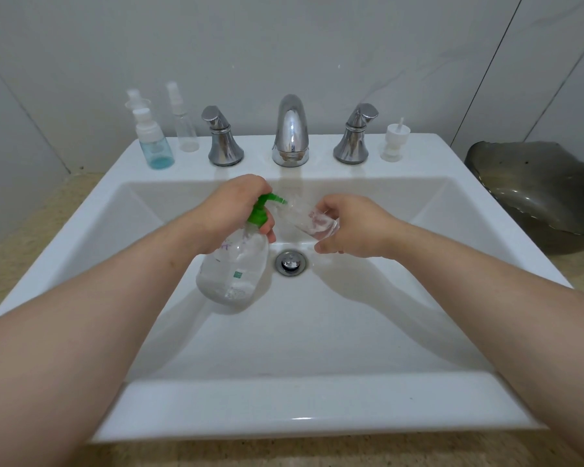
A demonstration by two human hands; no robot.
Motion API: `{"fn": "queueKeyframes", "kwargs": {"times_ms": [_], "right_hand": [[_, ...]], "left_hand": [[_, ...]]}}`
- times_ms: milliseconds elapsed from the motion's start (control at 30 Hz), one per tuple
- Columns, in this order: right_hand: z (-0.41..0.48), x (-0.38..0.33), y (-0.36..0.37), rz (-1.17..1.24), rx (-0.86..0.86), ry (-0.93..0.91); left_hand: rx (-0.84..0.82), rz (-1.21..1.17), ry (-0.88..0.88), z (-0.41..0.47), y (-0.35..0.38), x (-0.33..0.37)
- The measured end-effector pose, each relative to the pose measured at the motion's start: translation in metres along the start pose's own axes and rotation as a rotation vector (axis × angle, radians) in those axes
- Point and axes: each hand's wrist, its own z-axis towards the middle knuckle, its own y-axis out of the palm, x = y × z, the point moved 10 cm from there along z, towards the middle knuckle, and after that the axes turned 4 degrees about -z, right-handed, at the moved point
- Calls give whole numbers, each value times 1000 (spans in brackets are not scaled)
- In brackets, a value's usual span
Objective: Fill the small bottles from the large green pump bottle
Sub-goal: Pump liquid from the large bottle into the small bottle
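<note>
Holds the large pump bottle point(231, 267) over the sink point(284, 402) basin with the left hand point(231, 205), fingers curled round the neck below the green pump head point(260, 210), palm over its top. Clear body, tilted with base toward near left, nozzle pointing right, a little clear liquid pooled at the bottom. Grips a small clear bottle point(305, 219) in the right hand point(351, 227), pinched between thumb and fingers near its base, tilted so the open mouth meets the nozzle tip; touching or just short of it, cannot tell. Both in the air above the basin, just behind the drain point(290, 261). On the back ledge, left of the faucet point(290, 133): small blue-tinted bottle point(155, 143) with white spray top and some blue liquid at the bottom; second white spray top point(134, 96) just behind it, body hidden; slim clear spray bottle point(184, 119) just right of those, beside the left tap handle point(221, 138). Right of the right tap handle point(354, 136): loose white pump cap point(393, 139), upright on the ledge. Beige speckled tabletop point(17, 244) round the sink; dark grey wavy-edged object point(536, 187) on it at far right, kind unclear.
</note>
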Motion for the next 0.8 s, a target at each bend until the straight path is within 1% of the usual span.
{"fn": "queueKeyframes", "kwargs": {"times_ms": [133, 300, 433, 633, 800], "right_hand": [[0, 0, 1, 1, -7, 3], [1, 1, 1, 6, -8, 2], [0, 0, 0, 8, -4, 1], [1, 3, 1, 33, -7, 12], [1, 2, 1, 6, -9, 4]], "left_hand": [[-6, 10, 19, 0, 0, 0], [-20, -89, 19, 2, -1, -4], [-19, -123, 5, 1, 0, -5], [9, -90, -10, -2, -1, -3], [23, -34, 0, 3, -4, -2]]}}
